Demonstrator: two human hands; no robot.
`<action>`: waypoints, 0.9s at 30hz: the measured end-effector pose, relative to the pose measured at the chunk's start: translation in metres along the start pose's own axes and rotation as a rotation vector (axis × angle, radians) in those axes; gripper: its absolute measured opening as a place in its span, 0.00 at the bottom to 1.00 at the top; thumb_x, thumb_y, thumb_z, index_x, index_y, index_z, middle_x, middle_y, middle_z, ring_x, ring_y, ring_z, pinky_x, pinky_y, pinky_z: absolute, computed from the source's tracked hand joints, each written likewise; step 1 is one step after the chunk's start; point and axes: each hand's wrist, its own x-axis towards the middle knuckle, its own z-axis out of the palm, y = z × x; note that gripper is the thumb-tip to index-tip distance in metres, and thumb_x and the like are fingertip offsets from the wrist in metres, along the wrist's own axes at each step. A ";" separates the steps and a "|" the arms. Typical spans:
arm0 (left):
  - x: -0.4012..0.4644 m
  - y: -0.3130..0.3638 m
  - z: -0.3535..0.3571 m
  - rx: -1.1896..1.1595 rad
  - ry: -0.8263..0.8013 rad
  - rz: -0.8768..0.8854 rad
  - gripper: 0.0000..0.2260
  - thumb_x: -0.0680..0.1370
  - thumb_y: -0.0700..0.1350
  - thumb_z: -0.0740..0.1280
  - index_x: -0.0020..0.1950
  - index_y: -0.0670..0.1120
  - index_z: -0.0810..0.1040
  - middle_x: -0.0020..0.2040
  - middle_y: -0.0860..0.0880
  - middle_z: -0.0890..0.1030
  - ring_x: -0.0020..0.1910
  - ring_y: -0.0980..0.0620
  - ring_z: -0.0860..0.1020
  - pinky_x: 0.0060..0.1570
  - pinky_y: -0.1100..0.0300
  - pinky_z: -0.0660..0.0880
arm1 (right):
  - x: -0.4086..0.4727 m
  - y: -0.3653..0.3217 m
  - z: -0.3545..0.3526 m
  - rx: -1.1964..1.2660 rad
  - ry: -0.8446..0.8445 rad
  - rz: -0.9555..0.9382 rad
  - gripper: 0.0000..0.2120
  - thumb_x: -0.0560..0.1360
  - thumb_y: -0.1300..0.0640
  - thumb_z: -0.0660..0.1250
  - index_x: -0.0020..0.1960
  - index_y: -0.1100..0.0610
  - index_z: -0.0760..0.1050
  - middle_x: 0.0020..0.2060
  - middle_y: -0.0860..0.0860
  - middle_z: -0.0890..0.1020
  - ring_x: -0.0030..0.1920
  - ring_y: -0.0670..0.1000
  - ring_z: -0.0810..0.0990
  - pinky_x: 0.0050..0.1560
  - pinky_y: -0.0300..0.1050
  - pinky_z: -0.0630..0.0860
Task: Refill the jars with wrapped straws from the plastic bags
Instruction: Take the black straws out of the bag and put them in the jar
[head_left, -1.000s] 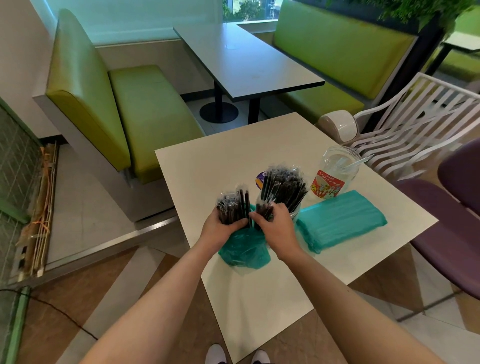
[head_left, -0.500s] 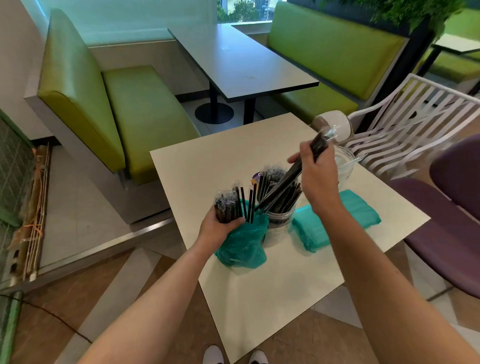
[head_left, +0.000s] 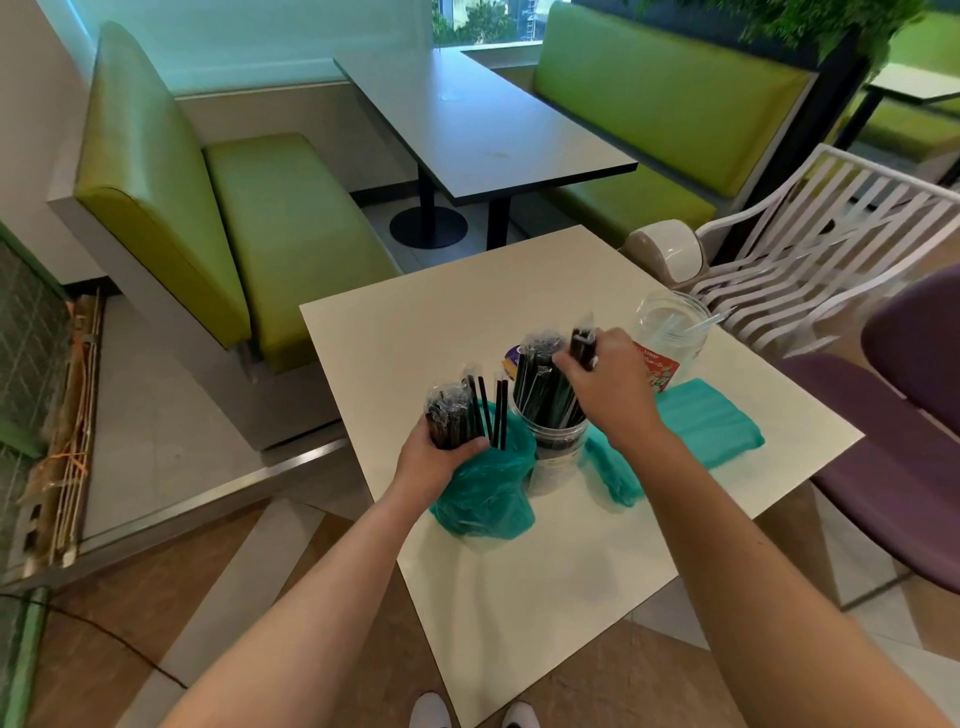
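right hand (head_left: 608, 384), fingers clamped on upright wrapped straws (head_left: 583, 340), sits directly over the near jar (head_left: 556, 457); left hand (head_left: 441, 457), at its nine o'clock, grips the bag's bundle (head_left: 452, 415).

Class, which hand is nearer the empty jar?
Right. The right hand holds straws just beside the empty jar; the left hand grips the bag, farther away.
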 end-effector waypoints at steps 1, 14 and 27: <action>0.000 0.000 0.000 -0.002 0.001 -0.001 0.26 0.69 0.45 0.79 0.63 0.49 0.73 0.55 0.53 0.79 0.57 0.51 0.78 0.54 0.58 0.75 | -0.002 0.007 0.005 -0.014 -0.004 0.020 0.16 0.76 0.52 0.69 0.56 0.64 0.76 0.47 0.54 0.74 0.47 0.52 0.75 0.49 0.44 0.72; 0.000 0.000 0.001 -0.008 0.013 -0.003 0.27 0.69 0.45 0.79 0.65 0.47 0.73 0.57 0.51 0.80 0.58 0.50 0.78 0.58 0.57 0.75 | -0.016 0.054 0.035 -0.353 0.112 -0.166 0.28 0.78 0.55 0.66 0.75 0.57 0.62 0.72 0.55 0.68 0.72 0.57 0.66 0.71 0.52 0.63; 0.000 -0.004 0.001 0.020 0.024 0.001 0.29 0.67 0.48 0.80 0.66 0.47 0.74 0.59 0.50 0.81 0.58 0.49 0.79 0.61 0.51 0.76 | -0.052 0.016 0.046 -0.210 0.252 -0.269 0.16 0.75 0.58 0.67 0.61 0.54 0.73 0.58 0.52 0.74 0.58 0.55 0.69 0.57 0.54 0.69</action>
